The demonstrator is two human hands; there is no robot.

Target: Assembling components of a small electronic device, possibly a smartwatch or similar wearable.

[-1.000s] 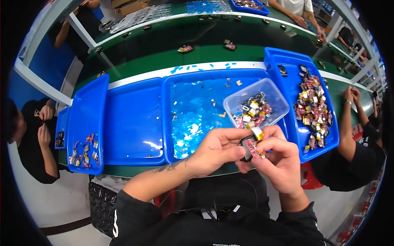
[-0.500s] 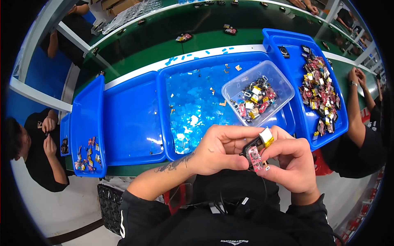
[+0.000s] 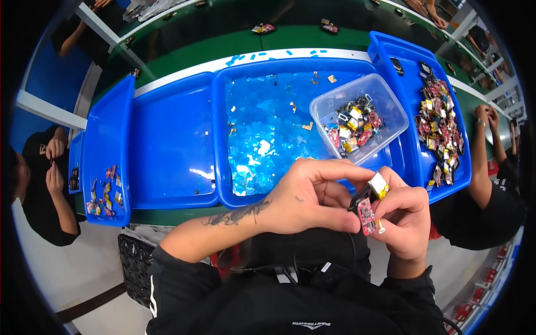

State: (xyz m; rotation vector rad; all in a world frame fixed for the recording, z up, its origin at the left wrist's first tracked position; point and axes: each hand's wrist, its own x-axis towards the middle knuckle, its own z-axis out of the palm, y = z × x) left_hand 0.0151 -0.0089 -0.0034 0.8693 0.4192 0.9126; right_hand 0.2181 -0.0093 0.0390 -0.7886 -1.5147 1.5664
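Between my hands is a small red circuit board point(image 3: 367, 216) joined to a silver pouch battery point(image 3: 379, 183) with yellow tape. A black plastic housing point(image 3: 357, 201), partly hidden, lies against the board's left side. My left hand point(image 3: 310, 198) is closed around the housing, its thumb pressing near the board's edge. From the other side my right hand point(image 3: 406, 215) pinches the board and battery between thumb and fingers. Both hands are just below a clear plastic bin point(image 3: 385, 144) of mixed boards, batteries and small parts.
A blue tray point(image 3: 268, 134) strewn with shiny blue film pieces lies under the bin. To its left is another blue tray point(image 3: 170, 139). Piled boards fill part of the right tray point(image 3: 412, 92). Other people sit at both sides; more devices lie on the green conveyor point(image 3: 212, 33).
The board has tilted in my hands, and less of the black housing shows. My hands sit slightly farther right and higher in view; the surroundings have shifted as well.
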